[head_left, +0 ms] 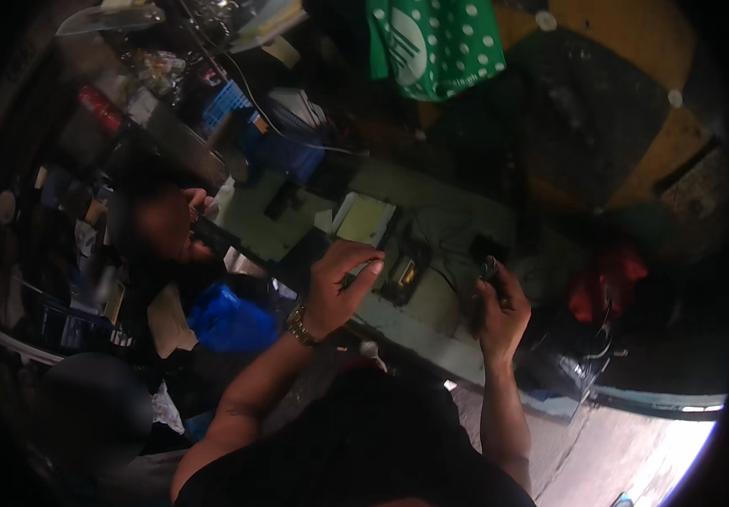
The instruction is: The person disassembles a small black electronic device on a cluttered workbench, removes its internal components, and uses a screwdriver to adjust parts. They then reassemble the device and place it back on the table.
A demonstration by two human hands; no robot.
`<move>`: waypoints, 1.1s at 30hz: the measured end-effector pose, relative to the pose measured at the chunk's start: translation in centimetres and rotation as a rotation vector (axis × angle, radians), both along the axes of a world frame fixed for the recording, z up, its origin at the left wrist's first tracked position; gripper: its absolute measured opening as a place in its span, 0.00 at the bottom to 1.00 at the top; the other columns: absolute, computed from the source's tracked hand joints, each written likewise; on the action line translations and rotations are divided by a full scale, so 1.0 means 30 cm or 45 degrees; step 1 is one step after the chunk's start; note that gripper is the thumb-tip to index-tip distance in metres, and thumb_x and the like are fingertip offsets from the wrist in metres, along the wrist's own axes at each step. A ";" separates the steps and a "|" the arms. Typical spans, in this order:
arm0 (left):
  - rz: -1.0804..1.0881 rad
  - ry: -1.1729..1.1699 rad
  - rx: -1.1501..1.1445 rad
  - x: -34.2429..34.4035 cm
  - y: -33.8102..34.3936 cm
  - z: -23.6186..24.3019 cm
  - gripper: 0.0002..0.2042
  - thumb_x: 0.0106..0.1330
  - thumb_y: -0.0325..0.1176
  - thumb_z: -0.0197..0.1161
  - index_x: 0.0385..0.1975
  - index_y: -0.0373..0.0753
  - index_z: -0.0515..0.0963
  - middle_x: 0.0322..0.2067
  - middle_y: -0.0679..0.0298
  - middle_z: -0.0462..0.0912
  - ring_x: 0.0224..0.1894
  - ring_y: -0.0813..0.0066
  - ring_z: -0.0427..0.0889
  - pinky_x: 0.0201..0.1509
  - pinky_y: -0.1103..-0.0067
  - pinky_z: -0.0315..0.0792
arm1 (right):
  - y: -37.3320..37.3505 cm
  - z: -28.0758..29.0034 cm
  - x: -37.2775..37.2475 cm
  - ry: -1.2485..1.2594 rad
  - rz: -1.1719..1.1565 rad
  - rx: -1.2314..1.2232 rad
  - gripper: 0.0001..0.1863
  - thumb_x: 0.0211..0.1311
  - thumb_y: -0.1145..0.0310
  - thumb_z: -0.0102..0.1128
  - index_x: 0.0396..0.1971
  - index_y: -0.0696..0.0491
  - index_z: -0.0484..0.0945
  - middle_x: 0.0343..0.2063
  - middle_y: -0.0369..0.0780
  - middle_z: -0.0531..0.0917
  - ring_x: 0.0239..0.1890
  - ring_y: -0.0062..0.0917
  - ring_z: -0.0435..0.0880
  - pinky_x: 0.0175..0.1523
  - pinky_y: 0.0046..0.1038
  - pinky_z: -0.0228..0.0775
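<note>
My left hand (339, 289), with a metal-banded watch (298, 324) on the wrist, is held above the pale green workbench (432, 325). Its thumb and fingertips come together in a pinch; whatever they may hold is too small to make out. To the right, my right hand (504, 314) is closed, thumb against fingers, on a small dark object (489, 269) with a shiny spot. Between the hands lies a dark device (404, 277) with a yellowish, bright middle. Behind my left hand sits a light-framed tray (366, 219) with a yellow-green surface.
At left, another person's hand (197, 203) shows over the bench. Near it lie a blue plastic bag (231, 319) and brown cardboard (170, 321). A blue bin (292, 159) stands farther back. A dotted green bag (445, 51) hangs at the far side; red cloth or plastic (608, 283) is at right.
</note>
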State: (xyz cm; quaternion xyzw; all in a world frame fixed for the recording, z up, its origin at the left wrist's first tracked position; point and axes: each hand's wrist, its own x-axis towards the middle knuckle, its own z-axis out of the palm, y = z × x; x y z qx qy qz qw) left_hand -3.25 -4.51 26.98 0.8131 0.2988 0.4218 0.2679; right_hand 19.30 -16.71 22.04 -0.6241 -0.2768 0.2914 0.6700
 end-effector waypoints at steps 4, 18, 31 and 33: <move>-0.076 -0.035 0.069 -0.029 0.046 0.070 0.09 0.66 0.28 0.70 0.44 0.34 0.85 0.40 0.57 0.88 0.43 0.64 0.85 0.47 0.74 0.77 | 0.097 0.097 -0.056 -0.167 0.130 0.284 0.19 0.62 0.83 0.66 0.54 0.59 0.83 0.37 0.35 0.85 0.36 0.15 0.81 0.38 0.19 0.74; 0.155 -0.535 -0.044 -0.062 0.931 0.227 0.15 0.73 0.38 0.66 0.43 0.30 0.84 0.30 0.67 0.86 0.31 0.85 0.79 0.33 0.83 0.71 | 0.936 0.391 -0.401 -1.111 -0.014 0.322 0.28 0.59 0.76 0.68 0.61 0.52 0.79 0.52 0.44 0.82 0.41 0.35 0.85 0.45 0.31 0.80; 0.823 0.400 0.705 -0.073 2.117 1.004 0.17 0.69 0.51 0.62 0.46 0.48 0.88 0.44 0.51 0.88 0.49 0.45 0.86 0.54 0.58 0.78 | -0.141 -0.597 -0.452 -0.657 -0.506 -0.879 0.21 0.60 0.68 0.66 0.53 0.58 0.82 0.48 0.49 0.86 0.49 0.44 0.85 0.54 0.38 0.74; 0.842 0.433 0.699 -0.035 2.151 1.026 0.17 0.68 0.51 0.63 0.47 0.48 0.88 0.46 0.51 0.88 0.50 0.45 0.86 0.54 0.59 0.77 | -0.389 -0.781 -0.585 -0.114 -0.581 -1.067 0.21 0.56 0.69 0.63 0.51 0.57 0.83 0.47 0.53 0.86 0.50 0.49 0.83 0.59 0.41 0.73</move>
